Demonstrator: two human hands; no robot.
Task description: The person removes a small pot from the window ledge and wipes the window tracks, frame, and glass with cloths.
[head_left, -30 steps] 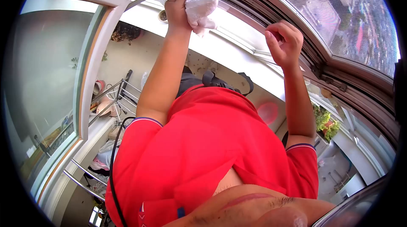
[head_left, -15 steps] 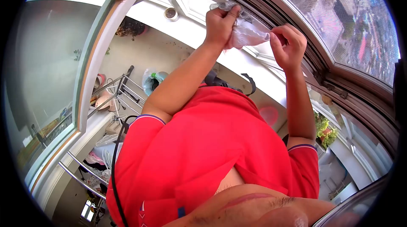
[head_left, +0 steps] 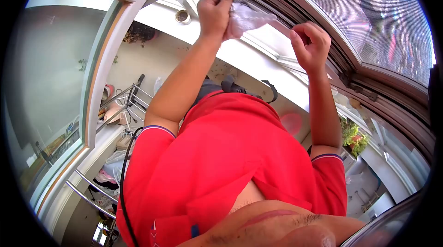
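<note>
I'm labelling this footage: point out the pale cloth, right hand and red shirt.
Pale cloth (head_left: 247, 20): head view, its middle.
Right hand (head_left: 315, 53): head view, its middle.
Red shirt (head_left: 230, 141): head view, its front.

Wide head-worn view, close above red shirt (head_left: 235, 150), facing down toward hands (head_left: 213, 17), rim too dark to read

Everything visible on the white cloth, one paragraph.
The white cloth looks thin and crumpled, faintly pinkish, seemingly with a greyish, textured upper end. The left hand grips it at one side; the free part spreads to a narrow tip toward the right hand, which does not touch it. It is beside the brown window frame; contact is unclear.
</note>
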